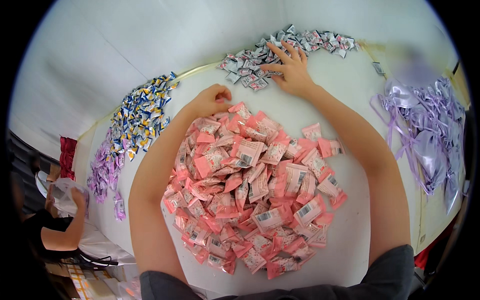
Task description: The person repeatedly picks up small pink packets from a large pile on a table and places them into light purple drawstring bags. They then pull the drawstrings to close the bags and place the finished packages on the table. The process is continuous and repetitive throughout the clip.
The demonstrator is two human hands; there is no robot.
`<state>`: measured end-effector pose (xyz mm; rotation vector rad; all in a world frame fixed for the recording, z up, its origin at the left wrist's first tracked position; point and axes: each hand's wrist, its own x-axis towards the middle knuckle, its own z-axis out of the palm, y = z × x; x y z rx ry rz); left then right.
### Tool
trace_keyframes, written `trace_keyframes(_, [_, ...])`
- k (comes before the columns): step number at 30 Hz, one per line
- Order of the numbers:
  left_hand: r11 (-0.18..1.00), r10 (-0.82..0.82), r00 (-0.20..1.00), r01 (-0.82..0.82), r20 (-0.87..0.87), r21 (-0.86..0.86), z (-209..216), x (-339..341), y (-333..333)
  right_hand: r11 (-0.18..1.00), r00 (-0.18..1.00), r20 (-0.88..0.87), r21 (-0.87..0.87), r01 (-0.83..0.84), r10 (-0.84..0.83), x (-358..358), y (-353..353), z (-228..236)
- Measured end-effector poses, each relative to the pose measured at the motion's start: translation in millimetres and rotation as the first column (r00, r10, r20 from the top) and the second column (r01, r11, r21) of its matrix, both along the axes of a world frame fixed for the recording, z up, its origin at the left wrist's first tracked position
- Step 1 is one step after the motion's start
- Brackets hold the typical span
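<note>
My right hand [294, 75] reaches to the far edge of the table, fingers spread over a heap of small silver-grey wrapped packets [248, 66]. Its fingertips rest on or just above them. Closer to me, my left hand [210, 101] is curled closed at the top edge of a large pile of pink snack packets [250, 150]. Whatever its fingers may hold is hidden. Between my forearms, the pink packets lie jumbled, some with barcodes facing up.
Blue, white and yellow packets [142, 114] form a pile at the left, beside purple packets [104, 167]. Lilac ribboned pouches [430, 145] lie heaped at the right. A single dark packet [378, 68] sits near them. At far left, another person [62, 230] handles a clear plastic bag [64, 197].
</note>
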<state>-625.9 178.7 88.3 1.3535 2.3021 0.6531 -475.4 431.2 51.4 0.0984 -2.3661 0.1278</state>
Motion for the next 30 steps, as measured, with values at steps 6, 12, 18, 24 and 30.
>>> trace_keyframes(6, [0.971,-0.225,0.965,0.211,0.135,0.112,8.8,24.6,-12.3,0.981,0.982,0.127,0.119,-0.156,0.141,-3.0,-32.2,-1.0])
trace_keyframes(12, [0.995,0.046,0.915,-0.079,0.401,0.065,31.8,50.8,-21.0,0.995,0.997,-0.021,-0.061,-0.072,0.071,4.8,4.3,18.2])
trace_keyframes(18, [0.938,-0.347,0.937,0.347,0.034,0.014,16.6,46.3,-17.2,0.289,0.343,0.048,-0.438,0.851,-0.938,39.2,158.5,-7.2])
trace_keyframes(24, [0.943,-0.323,0.944,0.316,-0.063,-0.103,20.9,66.6,-23.5,0.470,0.942,0.085,-0.850,0.238,-0.324,60.4,138.4,24.8])
trace_keyframes(30, [0.942,-0.333,0.933,0.324,-0.140,-0.084,13.4,63.5,-41.1,0.539,0.634,0.325,-0.341,0.770,-0.701,76.8,198.7,-3.4])
